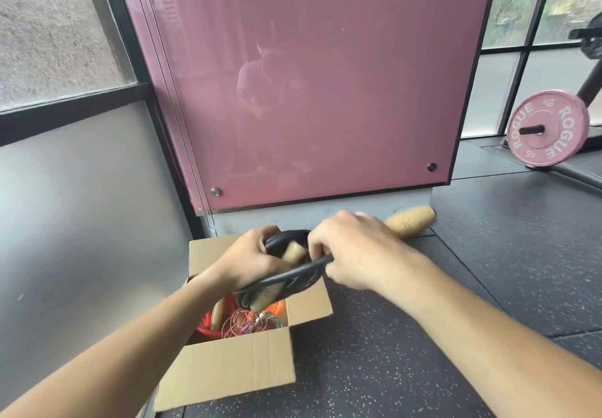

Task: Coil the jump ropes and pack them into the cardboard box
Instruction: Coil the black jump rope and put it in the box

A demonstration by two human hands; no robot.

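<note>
An open cardboard box (228, 365) stands on the dark gym floor against a frosted glass wall. Inside lie a coiled orange rope (208, 323) and a thin pink wire rope (244, 321). Just above the box's opening I hold a coiled thick black jump rope (293, 279) with wooden handles. My left hand (250, 261) grips the coil and one handle from the left. My right hand (355, 248) pinches a black strand on the right side of the coil. A second wooden handle (412, 222) sticks out on the floor behind my right hand.
A glossy pink panel (309, 91) rises straight behind the box. A pink weight plate on a barbell (547, 129) rests at the far right. Dark speckled rubber floor (456, 287) stretches right of the box.
</note>
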